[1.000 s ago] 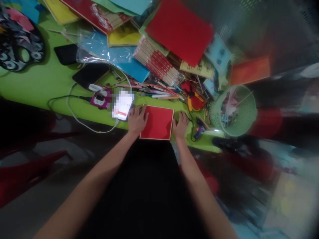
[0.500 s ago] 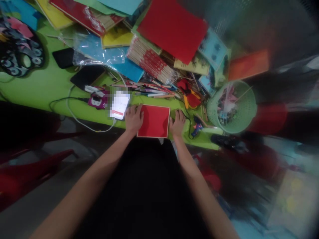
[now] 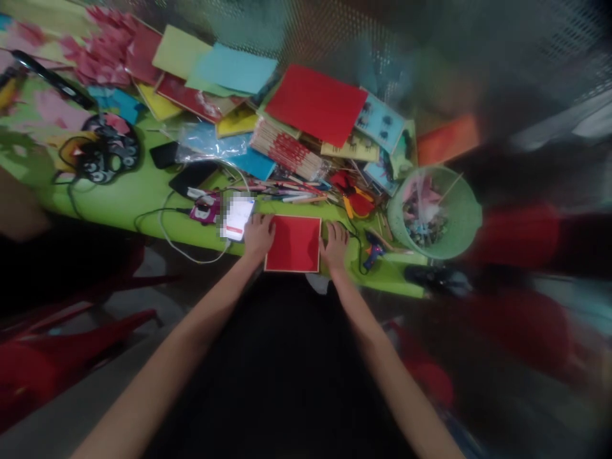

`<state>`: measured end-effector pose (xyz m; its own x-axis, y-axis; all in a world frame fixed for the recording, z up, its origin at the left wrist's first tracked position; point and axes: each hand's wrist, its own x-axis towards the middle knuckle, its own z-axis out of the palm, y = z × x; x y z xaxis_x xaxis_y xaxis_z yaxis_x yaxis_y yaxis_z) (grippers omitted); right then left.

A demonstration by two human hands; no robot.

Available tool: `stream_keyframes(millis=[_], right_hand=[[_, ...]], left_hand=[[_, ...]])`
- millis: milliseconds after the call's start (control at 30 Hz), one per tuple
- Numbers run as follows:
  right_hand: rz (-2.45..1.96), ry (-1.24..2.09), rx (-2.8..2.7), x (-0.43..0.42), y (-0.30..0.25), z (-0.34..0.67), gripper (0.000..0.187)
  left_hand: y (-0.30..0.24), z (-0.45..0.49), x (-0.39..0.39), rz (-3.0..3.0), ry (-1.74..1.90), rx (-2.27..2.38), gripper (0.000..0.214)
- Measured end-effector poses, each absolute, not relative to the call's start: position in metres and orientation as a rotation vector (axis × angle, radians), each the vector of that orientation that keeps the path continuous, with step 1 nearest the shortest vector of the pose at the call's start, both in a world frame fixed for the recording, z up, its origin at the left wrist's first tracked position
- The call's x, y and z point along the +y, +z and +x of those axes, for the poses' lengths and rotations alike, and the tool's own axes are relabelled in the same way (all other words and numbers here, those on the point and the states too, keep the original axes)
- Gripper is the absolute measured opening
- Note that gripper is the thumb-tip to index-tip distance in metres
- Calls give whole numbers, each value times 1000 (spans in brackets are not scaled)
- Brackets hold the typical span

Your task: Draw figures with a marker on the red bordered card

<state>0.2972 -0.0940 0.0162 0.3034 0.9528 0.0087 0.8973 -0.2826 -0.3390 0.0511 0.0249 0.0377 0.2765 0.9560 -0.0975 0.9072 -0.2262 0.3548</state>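
Note:
A red rectangular board with a pale edge (image 3: 293, 244) lies flat at the front edge of the green table (image 3: 143, 191). My left hand (image 3: 259, 234) rests at its left side, fingers stretched forward, the thumb side touching the board. At the board's right side my right hand (image 3: 335, 243) lies on the table with its fingers apart, its thumb by the edge. Just left of my left hand is a lit phone (image 3: 240, 218) with a white cable. To the right of my right hand lies a glue gun (image 3: 373, 250) with a dark cord.
Behind the board are pencils and sticks (image 3: 287, 189), pliers with orange handles (image 3: 354, 197), and a pile topped by red paper (image 3: 318, 105). A green basket of scraps (image 3: 473, 220) stands right. A purple power socket (image 3: 205, 208) sits left; another person's arm (image 3: 19, 204) shows far left.
The camera view has tilted up, so more of the table's far side and left end shows. My right hand is now closer to the board's right edge; the left stays beside it.

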Motion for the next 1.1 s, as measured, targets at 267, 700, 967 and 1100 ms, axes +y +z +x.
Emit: stream_keyframes(millis=[267,700,967,1100], right_hand=[[-2239,299,-1717,-93,18,300,57],[-2221,298,-1674,-100,20,302,54],[-2228,392,-1610,-129,31,294,50],[-2210,434,-1682,-118,37,293,52]], left_hand=[[42,53,40,2208,148,1712,34],[43,52,47,2211,120,1654,32],[45,47,31,2173,234,1650,40],[44,47,12,2159,254,1639,52]])
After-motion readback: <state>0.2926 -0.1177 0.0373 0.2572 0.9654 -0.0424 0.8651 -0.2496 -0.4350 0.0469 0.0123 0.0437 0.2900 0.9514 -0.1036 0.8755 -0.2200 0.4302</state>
